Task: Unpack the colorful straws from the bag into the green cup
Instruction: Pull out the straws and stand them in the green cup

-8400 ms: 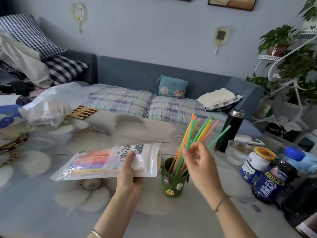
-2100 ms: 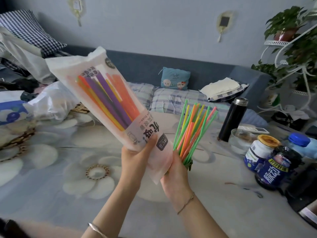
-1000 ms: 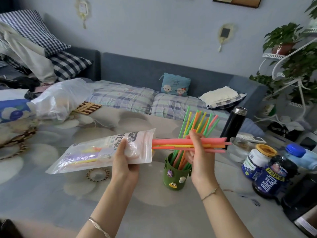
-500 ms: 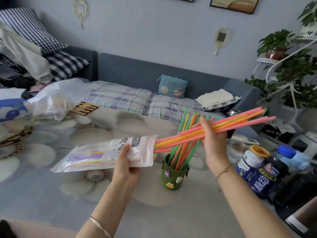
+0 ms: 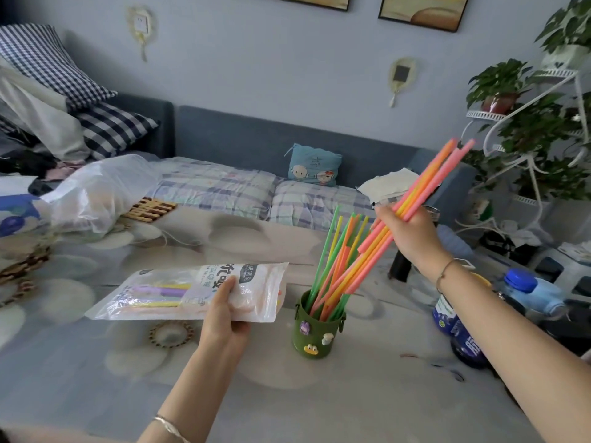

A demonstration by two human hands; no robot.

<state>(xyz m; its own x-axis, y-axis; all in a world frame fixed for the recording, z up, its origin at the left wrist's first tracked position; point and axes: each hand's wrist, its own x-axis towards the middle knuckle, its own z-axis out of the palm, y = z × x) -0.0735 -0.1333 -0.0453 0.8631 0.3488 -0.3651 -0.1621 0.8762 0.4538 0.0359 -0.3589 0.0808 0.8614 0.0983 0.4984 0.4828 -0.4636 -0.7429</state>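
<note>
My left hand (image 5: 224, 318) grips the clear straw bag (image 5: 179, 292) near its open right end and holds it flat above the table. Purple and yellow straws still show inside it. My right hand (image 5: 407, 231) is closed on a bundle of pink, orange and yellow straws (image 5: 425, 183), tilted with the lower ends over the green cup (image 5: 318, 332) and the upper ends pointing up to the right. The cup, decorated with small cartoon charms, stands on the table and holds several green, yellow and orange straws.
Blue-labelled jars (image 5: 463, 337) and a bottle with a blue cap (image 5: 527, 292) stand at the right, under my right forearm. A black flask (image 5: 403, 266) is behind my wrist. A crumpled plastic bag (image 5: 96, 196) lies at the far left. A sofa and a plant stand lie beyond.
My right hand has pulled the pink and orange bundle fully out of the bag and swung it up to a steep tilt, lower ends now above the cup. The bag stays level.
</note>
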